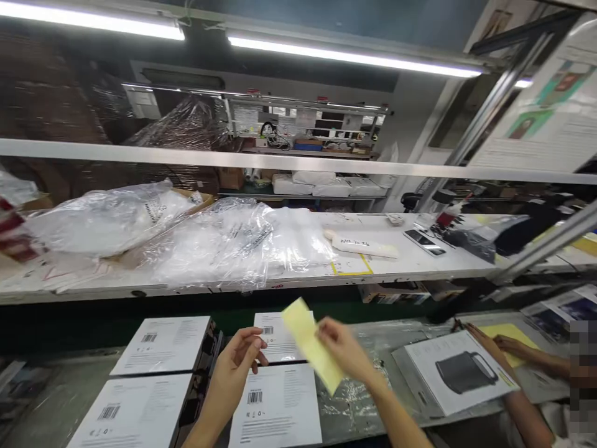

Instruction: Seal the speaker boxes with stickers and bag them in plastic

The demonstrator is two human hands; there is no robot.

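Just below my left fingers [249,356], which curl loosely and bear nothing that I can see, a near white box [280,404] lies label up on the tabletop [354,404]. Between my two hands, over the boxes, a yellow sheet [310,348] hangs slantwise, pinched by my right fingers [330,328]. Behind it, partly covered from my view, sits a far white box [282,347]. Left of my left fingers, two more white boxes [161,348] make a second column. All four look shut and squared up, so I judge that part done; their visible tops carry no yellow paper, and my sheet is not yet laid down anywhere. What their insides hold, I cannot tell. Well to the right of my fingers, a co-worker's hands [515,350] are at another yellow sheet [508,333], beside a box with a dark picture [461,373]. Beyond and above my fingers, a white shelf [452,261] carries clear plastic bags [233,242] and a white packet [366,247] with handwriting.
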